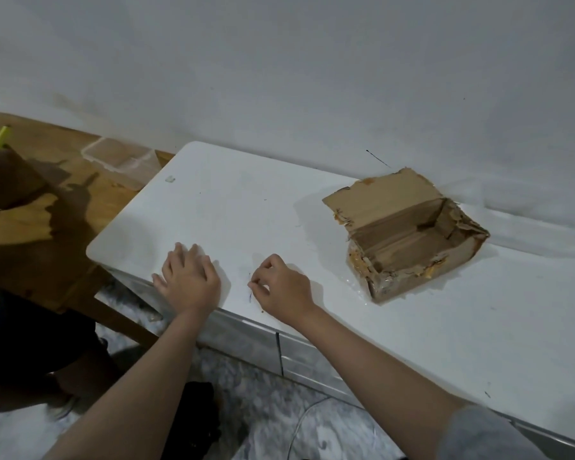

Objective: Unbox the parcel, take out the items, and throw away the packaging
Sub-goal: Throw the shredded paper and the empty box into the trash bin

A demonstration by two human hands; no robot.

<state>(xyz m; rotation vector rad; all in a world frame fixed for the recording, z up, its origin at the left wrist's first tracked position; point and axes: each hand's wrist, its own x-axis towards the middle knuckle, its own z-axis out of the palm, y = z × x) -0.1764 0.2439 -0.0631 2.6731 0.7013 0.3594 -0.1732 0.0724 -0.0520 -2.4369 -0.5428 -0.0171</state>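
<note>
We judge the torn cardboard box light and soft (take its side wall), our left hand flat, right hand curled, holding nothing visible.

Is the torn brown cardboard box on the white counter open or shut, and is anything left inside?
Open: the torn brown cardboard box has its flap folded back. Only bare cardboard shows inside, so it looks empty.

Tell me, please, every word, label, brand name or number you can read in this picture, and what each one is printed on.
None can be read.
Cardboard box: torn and open, with no legible print or label on the flaps and sides in view.
White tabletop: only small dark scuffs, no lettering.
Clear plastic container: no label visible.
Left hand and right hand: neither holds anything printed.
</note>
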